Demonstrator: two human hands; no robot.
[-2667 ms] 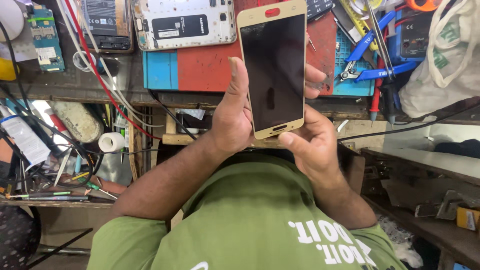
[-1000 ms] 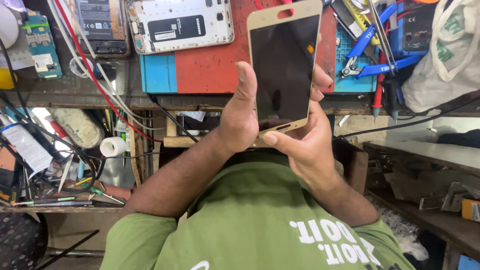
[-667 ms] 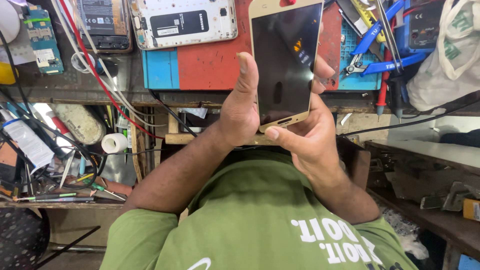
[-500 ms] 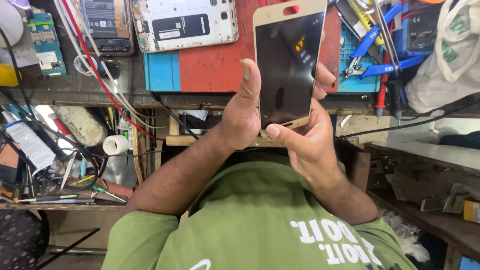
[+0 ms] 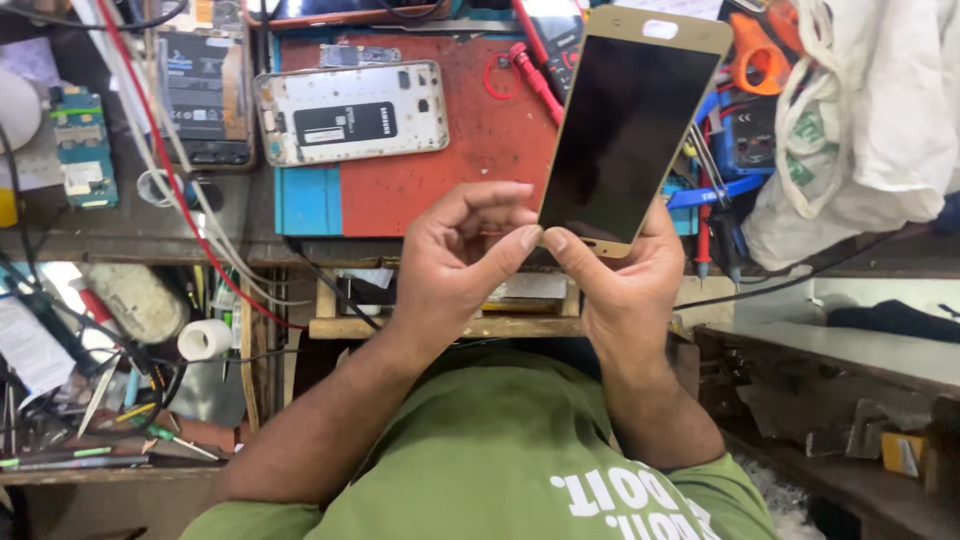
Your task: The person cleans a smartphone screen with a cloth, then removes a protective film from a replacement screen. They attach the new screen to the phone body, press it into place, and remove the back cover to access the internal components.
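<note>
Counter: wooden counter (image 5: 130, 240) crowded with repair gear, seen from above the person's green shirt (image 5: 500, 450).
Bag: white bag (image 5: 880, 120) at the counter's right end, well apart from the hands.
Mat: red mat (image 5: 460, 160) in the middle, behind the raised hands.
Screen: gold-rimmed screen (image 5: 630, 125) with dark glass, held up tilted over the mat's right edge, its lower end in the right hand.
Frame: white phone frame (image 5: 350, 112) lying flat on the mat, left of the screen.
Right hand: right hand (image 5: 625, 290) has its grip closed around the screen's lower end, thumb on the bottom edge.
Left hand: left hand (image 5: 460, 265) has fingers curled and holds nothing; its thumb tip touches the screen's lower left corner.
Tape: white tape roll (image 5: 205, 340) below the counter, left.
</note>
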